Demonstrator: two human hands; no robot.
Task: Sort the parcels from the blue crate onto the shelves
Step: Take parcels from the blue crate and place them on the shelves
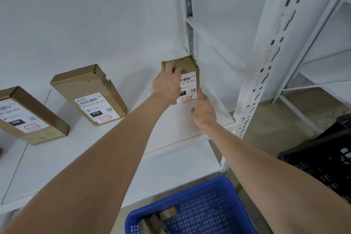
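Note:
A small brown parcel [190,78] with a white label stands on the white shelf [167,131], near the shelf's right end by the rear post. My left hand [168,83] lies over the parcel's left front, fingers curled over its top edge. My right hand [204,110] touches the parcel's lower right corner with thumb and fingers. Below, the blue crate [214,205] holds some brown parcels [163,218] at its near left.
Two more labelled brown parcels stand on the shelf: one in the middle [89,95], one at the left [26,116]. A white perforated upright [266,62] rises to the right. A black crate [326,154] sits on the floor at right. A lower shelf [180,169] is beneath.

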